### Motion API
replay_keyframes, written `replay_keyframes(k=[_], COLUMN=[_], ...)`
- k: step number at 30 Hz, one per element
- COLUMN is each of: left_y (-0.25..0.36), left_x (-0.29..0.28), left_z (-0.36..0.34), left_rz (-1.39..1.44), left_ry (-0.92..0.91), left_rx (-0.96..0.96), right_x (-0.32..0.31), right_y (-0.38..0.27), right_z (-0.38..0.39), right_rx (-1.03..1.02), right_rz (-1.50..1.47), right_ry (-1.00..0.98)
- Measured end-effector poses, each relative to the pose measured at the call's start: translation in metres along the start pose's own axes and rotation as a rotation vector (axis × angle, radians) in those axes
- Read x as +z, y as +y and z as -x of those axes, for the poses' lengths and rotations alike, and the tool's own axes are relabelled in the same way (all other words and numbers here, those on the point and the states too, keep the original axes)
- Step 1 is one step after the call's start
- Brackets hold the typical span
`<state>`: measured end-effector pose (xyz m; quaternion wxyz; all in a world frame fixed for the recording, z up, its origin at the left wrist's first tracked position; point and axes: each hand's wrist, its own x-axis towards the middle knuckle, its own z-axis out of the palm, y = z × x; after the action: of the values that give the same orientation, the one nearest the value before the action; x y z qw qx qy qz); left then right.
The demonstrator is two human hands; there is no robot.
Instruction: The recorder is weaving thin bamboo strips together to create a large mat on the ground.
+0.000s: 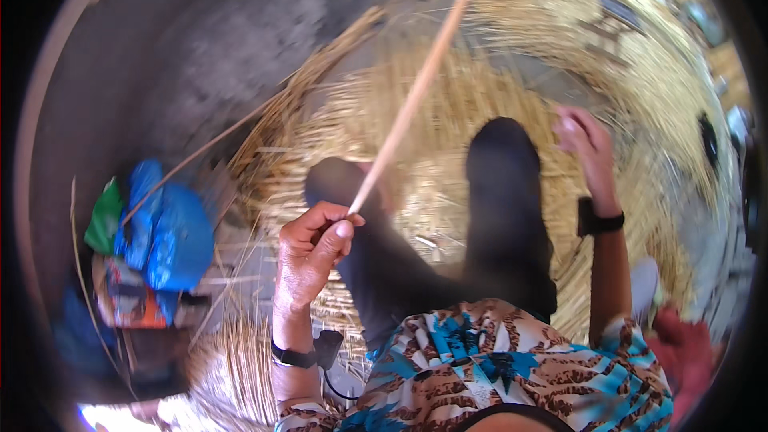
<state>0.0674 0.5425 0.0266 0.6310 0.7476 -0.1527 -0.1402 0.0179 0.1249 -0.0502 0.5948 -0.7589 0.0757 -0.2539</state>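
Note:
My left hand (314, 250) is closed, with thumb and fingers pinching the lower end of a long, thin, pale stick (416, 94). The stick slants up and to the right and runs out past the top edge, above my knees. To the right of my legs, my right hand (590, 144) is raised with its fingers loosely bent and somewhat blurred. Its fingers look apart, and I see nothing in them. Beneath and beyond both hands lie straw-coloured reed stalks (432, 84), spread in layers on the ground.
On the left sit a blue plastic bag (182, 236) and a green bag (104, 220), with a thin stalk (210, 144) leaning across. A grey wall (216, 48) rises behind. More reeds (552, 12) lie at the far right. Red cloth (684, 352) shows at lower right.

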Motion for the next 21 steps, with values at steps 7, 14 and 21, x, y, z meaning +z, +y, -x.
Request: replay_keyframes(k=[7, 14, 21], left_y=[0.024, 0.021, 0.031], left_x=[0.100, 0.098, 0.121], left_z=[-0.053, -0.054, -0.063], left_rz=[-0.268, -0.622, -0.334], left_ry=[-0.442, -0.205, -0.283], left_rx=[0.206, 0.504, 0.301], right_x=[0.056, -0.006, 0.010], right_y=[-0.096, -0.066, -0.067], right_z=[0.028, 0.012, 0.013], right_rx=[-0.068, 0.061, -0.033], right_rz=[-0.388, -0.627, -0.565], right_ry=[-0.511, 0.032, -0.299])
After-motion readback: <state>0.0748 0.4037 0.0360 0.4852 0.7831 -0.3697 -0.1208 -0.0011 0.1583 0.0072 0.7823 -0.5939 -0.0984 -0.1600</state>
